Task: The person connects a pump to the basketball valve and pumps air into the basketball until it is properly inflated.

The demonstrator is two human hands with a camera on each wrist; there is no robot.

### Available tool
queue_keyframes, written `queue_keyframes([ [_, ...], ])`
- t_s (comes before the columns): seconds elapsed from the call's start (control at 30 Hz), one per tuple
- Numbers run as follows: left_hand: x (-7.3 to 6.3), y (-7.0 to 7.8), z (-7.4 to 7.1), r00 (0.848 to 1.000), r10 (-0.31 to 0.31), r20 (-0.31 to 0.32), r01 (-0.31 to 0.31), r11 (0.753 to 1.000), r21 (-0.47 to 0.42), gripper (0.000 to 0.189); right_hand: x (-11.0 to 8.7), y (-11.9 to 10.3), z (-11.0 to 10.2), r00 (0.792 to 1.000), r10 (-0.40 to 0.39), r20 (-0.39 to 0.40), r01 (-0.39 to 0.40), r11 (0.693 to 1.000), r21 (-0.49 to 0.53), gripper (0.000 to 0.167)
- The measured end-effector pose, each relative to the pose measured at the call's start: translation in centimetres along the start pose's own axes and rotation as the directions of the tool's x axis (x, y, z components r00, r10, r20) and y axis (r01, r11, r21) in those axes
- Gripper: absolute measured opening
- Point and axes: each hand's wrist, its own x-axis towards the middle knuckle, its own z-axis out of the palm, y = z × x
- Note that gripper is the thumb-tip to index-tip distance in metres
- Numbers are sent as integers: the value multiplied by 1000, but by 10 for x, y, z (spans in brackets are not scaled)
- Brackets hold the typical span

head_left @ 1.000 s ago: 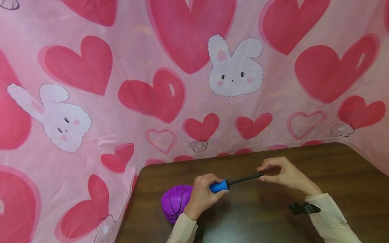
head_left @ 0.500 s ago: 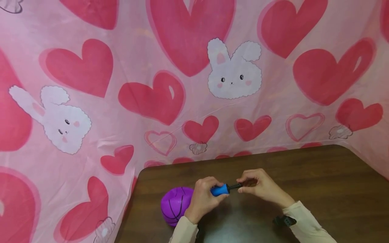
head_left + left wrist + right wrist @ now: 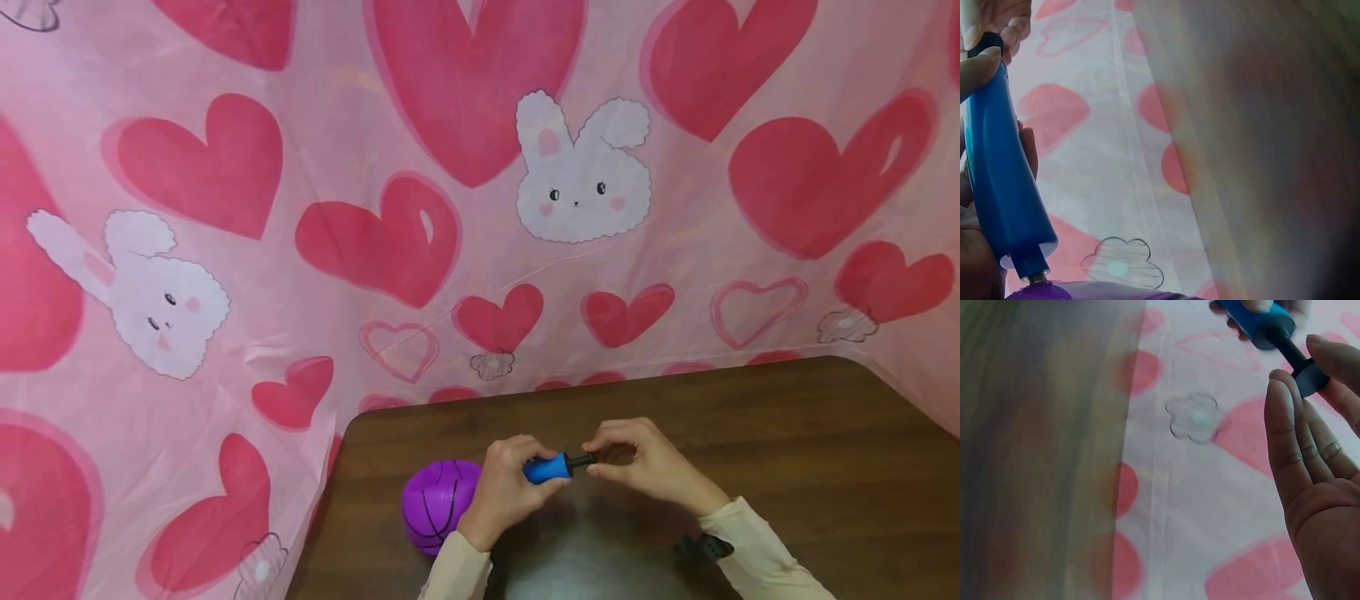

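Works over the brown table (image 3: 795,442), with the purple ball (image 3: 441,507) toward its left side, partly hidden by the left hand (image 3: 512,483). Curls that hand snugly round the blue pump (image 3: 1007,169), shows a short stretch of dark rod (image 3: 1288,347), and pinches the knob (image 3: 1312,378) between thumb and nearly straight fingers of the right hand (image 3: 652,467). Could bend or dislodge the metal needle (image 3: 1036,277), at the join of pump and ball, by pushing off line with just 1 hand steadying the barrel.

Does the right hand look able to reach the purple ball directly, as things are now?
Probably not directly: the left hand and the blue pump are between the right hand and the purple ball, and the right hand pinches the pump's black handle.
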Motion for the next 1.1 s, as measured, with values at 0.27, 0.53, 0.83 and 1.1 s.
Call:
queue_keyframes([
  [0.27,2,-3,-2,999,-2,-34,2,1000,-2,34,-5,-3,-44,996,91,3,-91,995,-52,29],
  [0.53,1,-4,-3,999,-24,-31,24,1000,-15,33,-11,-1,-69,991,131,14,-130,990,-57,25],
  [0.83,-2,-3,-2,999,-39,-28,39,999,-21,32,-8,0,-47,996,93,-8,-94,995,-27,28],
  [1.1,0,1,2,1000,-19,-6,19,999,-32,32,0,0,1,1000,8,-13,-8,1000,-30,27],
])
